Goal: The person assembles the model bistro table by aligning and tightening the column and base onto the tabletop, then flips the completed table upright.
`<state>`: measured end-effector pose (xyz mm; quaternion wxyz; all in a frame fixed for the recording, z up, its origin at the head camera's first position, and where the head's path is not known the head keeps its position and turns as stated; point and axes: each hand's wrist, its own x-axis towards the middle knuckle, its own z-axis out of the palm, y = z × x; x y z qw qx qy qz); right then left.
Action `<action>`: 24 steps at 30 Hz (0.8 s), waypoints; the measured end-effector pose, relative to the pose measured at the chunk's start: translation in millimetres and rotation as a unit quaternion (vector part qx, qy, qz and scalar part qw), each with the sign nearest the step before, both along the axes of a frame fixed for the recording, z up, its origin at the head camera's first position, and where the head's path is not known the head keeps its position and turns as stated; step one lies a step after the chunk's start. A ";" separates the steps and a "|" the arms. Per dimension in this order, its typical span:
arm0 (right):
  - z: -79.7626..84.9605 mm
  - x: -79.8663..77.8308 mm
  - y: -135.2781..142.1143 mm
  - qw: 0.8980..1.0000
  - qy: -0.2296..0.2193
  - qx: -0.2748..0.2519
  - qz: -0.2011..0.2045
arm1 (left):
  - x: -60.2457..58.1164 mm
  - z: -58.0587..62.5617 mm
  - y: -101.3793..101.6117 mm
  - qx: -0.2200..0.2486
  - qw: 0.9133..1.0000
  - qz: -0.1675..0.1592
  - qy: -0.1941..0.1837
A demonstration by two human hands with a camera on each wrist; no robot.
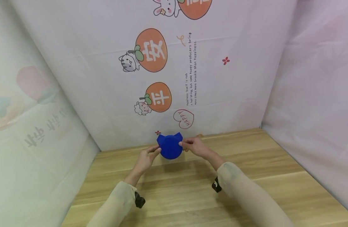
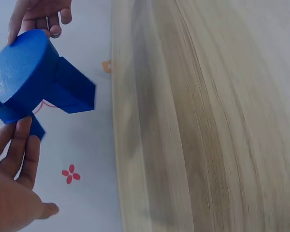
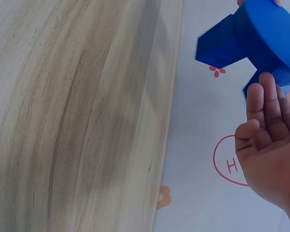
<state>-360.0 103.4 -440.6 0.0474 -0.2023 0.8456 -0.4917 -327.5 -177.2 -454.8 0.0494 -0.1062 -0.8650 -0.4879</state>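
Observation:
A blue round-topped piece (image 1: 171, 147) with blocky legs, like a small stool, is held tilted above the table, its flat disc facing me and two legs pointing up and away. My left hand (image 1: 145, 160) pinches its left edge between thumb and fingers. On the opposite edge, my right hand (image 1: 197, 147) grips it the same way. In the left wrist view, one leg of the blue piece (image 2: 26, 72) sticks out past the disc, and the left fingers (image 2: 25, 145) lie beneath its rim. The right wrist view shows the right hand's fingers (image 3: 268, 104) against the blue piece (image 3: 266, 41).
The wooden table (image 1: 182, 195) spreads under both arms. A white cloth (image 1: 219, 104) printed with cartoon fruit and lettering hangs behind it, and more cloth stands at the left and right. Each wrist wears a small black camera (image 1: 139, 200).

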 end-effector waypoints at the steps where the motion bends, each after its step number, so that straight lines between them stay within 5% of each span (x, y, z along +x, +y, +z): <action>1: 0.6 0.7 -0.7 1.000 -0.003 -0.001 -0.006 | 0.0 0.2 0.8 0.007 1.000 0.005 -0.003; 14: -5.4 0.7 -1.7 0.998 -0.046 -0.004 -0.044 | -4.3 -2.7 9.9 0.069 0.993 0.008 -0.095; 24: -17.5 -1.1 -3.3 0.994 -0.079 0.018 -0.067 | -4.9 -6.9 15.1 0.050 0.990 0.002 -0.133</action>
